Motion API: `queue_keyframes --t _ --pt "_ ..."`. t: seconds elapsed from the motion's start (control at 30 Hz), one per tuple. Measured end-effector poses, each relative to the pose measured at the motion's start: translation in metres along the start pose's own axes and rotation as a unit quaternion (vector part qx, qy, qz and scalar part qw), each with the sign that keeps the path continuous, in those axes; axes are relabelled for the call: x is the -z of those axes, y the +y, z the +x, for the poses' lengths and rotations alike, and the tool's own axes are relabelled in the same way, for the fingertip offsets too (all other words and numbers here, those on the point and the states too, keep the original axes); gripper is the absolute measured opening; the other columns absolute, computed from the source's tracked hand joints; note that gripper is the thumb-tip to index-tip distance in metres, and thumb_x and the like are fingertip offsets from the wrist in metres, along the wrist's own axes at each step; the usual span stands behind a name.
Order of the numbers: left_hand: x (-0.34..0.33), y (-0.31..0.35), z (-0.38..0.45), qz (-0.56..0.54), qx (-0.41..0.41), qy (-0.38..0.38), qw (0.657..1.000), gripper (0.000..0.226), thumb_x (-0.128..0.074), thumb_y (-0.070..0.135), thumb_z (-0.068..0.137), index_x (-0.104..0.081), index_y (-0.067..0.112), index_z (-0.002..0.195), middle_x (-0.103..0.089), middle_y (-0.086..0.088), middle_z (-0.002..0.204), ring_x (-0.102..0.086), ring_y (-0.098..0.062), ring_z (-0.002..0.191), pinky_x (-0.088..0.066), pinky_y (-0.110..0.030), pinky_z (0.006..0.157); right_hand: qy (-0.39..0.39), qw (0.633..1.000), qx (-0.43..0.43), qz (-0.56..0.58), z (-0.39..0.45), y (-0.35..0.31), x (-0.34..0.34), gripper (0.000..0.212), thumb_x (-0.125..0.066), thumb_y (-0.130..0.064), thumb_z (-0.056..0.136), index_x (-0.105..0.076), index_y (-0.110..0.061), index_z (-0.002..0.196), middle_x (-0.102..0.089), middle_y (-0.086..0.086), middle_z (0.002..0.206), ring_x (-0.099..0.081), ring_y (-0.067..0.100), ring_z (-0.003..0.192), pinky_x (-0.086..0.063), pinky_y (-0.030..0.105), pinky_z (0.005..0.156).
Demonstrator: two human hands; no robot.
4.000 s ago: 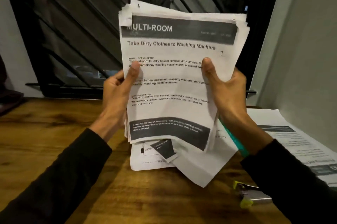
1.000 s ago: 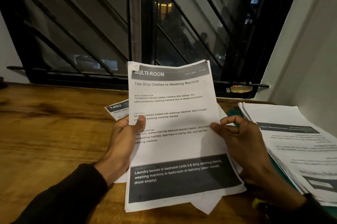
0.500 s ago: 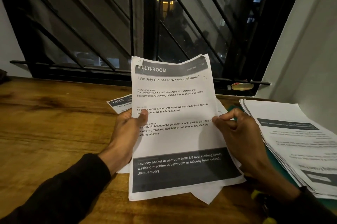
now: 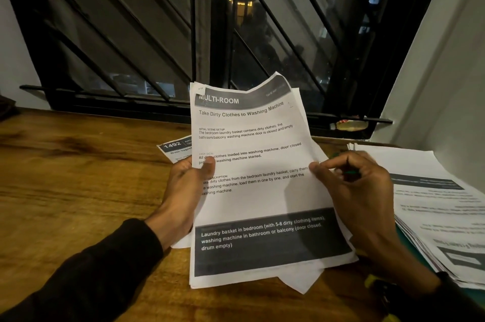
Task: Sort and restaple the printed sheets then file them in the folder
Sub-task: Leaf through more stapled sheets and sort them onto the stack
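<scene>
Printed sheets held tilted above worktop centre, presumably for reading. Left hand clamping 9 o'clock edge, thumb on top. Right hand pinching 3 o'clock edge, probably to peel one page. Sorted stack at 3 o'clock.

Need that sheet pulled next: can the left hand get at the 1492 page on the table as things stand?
Probably not directly. The left hand grips the held sheets, which cover most of the 1492 page; only its top corner shows, just beyond the knuckles. It would have to let go first.

Long black sleeves on both arms
</scene>
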State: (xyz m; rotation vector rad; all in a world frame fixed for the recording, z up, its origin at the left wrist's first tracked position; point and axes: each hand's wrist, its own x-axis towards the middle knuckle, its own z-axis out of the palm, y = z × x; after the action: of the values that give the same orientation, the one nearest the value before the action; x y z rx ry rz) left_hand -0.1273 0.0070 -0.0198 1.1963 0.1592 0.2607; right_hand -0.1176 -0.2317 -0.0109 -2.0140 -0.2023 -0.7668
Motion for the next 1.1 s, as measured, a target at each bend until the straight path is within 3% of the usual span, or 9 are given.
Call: queue_keyframes --t 0.2,0.4,0.5,0.6,0.77,0.83,0.9,1.03,1.1 --pt "0.0 -0.002 0.001 0.01 0.0 0.003 1.0 0.016 -0.055 0.005 0.098 -0.069 0.011 0.102 -0.077 0.002 0.096 -0.074 -0.011 0.079 -0.056 -0.02 0.055 -0.123 0.97 -0.175 0.114 0.001 0.004 0.0 0.011 -0.06 -0.026 0.091 -0.059 -0.017 0.097 -0.065 -0.008 0.09 -0.062 0.003 0.067 -0.043 0.006 0.044" --pt "0.001 -0.002 0.002 0.045 -0.018 0.007 0.999 0.015 -0.057 0.009 0.098 -0.07 0.015 0.102 -0.077 0.011 0.088 -0.073 -0.003 0.076 -0.053 -0.015 0.055 -0.121 0.972 -0.17 0.109 0.001 -0.001 0.002 0.014 -0.062 -0.025 0.089 -0.062 -0.014 0.098 -0.068 -0.008 0.089 -0.066 0.004 0.063 -0.043 0.006 0.044" --pt "0.002 -0.003 0.001 0.069 -0.037 -0.003 0.997 0.021 -0.054 0.011 0.1 -0.068 0.017 0.115 -0.076 0.011 0.102 -0.072 -0.005 0.089 -0.055 -0.025 0.075 -0.139 0.967 -0.163 0.138 0.001 -0.012 0.005 0.018 -0.063 -0.021 0.089 -0.059 -0.022 0.107 -0.071 -0.016 0.084 -0.068 -0.003 0.066 -0.048 0.01 0.048" --pt "0.002 -0.005 0.002 0.097 -0.082 -0.021 0.992 0.034 -0.05 0.008 0.101 -0.059 0.023 0.131 -0.072 0.013 0.115 -0.068 -0.008 0.108 -0.051 -0.034 0.096 -0.197 0.959 -0.111 0.173 0.0 -0.029 0.01 0.039 -0.061 -0.016 0.089 -0.054 -0.037 0.12 -0.073 -0.021 0.089 -0.071 0.005 0.079 -0.054 0.017 0.056" --pt "0.007 -0.006 0.001 0.075 -0.115 -0.064 0.989 0.078 -0.048 0.001 0.099 -0.018 0.052 0.15 -0.055 0.015 0.142 -0.06 -0.006 0.119 -0.05 -0.043 0.101 -0.374 0.892 -0.053 0.249 -0.011 -0.056 0.015 0.07 -0.064 -0.014 0.082 -0.032 -0.05 0.134 -0.066 -0.022 0.113 -0.066 0.005 0.103 -0.055 0.018 0.074" --pt "0.008 -0.006 0.001 0.041 -0.113 -0.094 0.988 0.081 -0.048 0.0 0.099 -0.022 0.061 0.144 -0.048 0.014 0.148 -0.056 -0.013 0.127 -0.049 -0.052 0.101 -0.431 0.853 -0.067 0.285 -0.018 -0.059 0.006 0.073 -0.061 -0.023 0.081 -0.026 -0.046 0.141 -0.056 -0.026 0.13 -0.057 0.003 0.117 -0.052 0.025 0.091" --pt "0.006 -0.008 0.002 0.053 -0.117 -0.108 0.986 0.06 -0.051 0.003 0.099 -0.049 0.05 0.136 -0.055 0.01 0.143 -0.055 -0.022 0.129 -0.047 -0.055 0.102 -0.458 0.849 -0.077 0.251 -0.028 -0.06 -0.003 0.078 -0.065 -0.054 0.081 -0.018 -0.057 0.143 -0.026 -0.034 0.149 -0.039 -0.013 0.127 -0.039 0.025 0.108" --pt "0.001 -0.006 -0.003 0.068 -0.076 -0.054 0.993 0.027 -0.049 0.005 0.1 -0.072 0.018 0.099 -0.077 0.0 0.088 -0.074 -0.018 0.078 -0.059 -0.031 0.061 -0.458 0.887 0.055 -0.023 -0.046 -0.053 -0.014 0.083 -0.052 -0.069 0.081 0.01 -0.067 0.137 0.03 -0.048 0.138 0.015 -0.016 0.137 -0.01 0.034 0.12" --pt "0.002 -0.004 -0.004 0.048 -0.043 -0.068 0.996 0.029 -0.043 0.027 0.104 -0.071 0.019 0.11 -0.077 -0.005 0.098 -0.074 -0.026 0.086 -0.06 -0.036 0.068 -0.442 0.891 0.089 -0.061 -0.048 -0.046 -0.019 0.085 -0.05 -0.068 0.083 0.017 -0.065 0.136 0.036 -0.045 0.136 0.028 -0.012 0.135 -0.003 0.038 0.121"
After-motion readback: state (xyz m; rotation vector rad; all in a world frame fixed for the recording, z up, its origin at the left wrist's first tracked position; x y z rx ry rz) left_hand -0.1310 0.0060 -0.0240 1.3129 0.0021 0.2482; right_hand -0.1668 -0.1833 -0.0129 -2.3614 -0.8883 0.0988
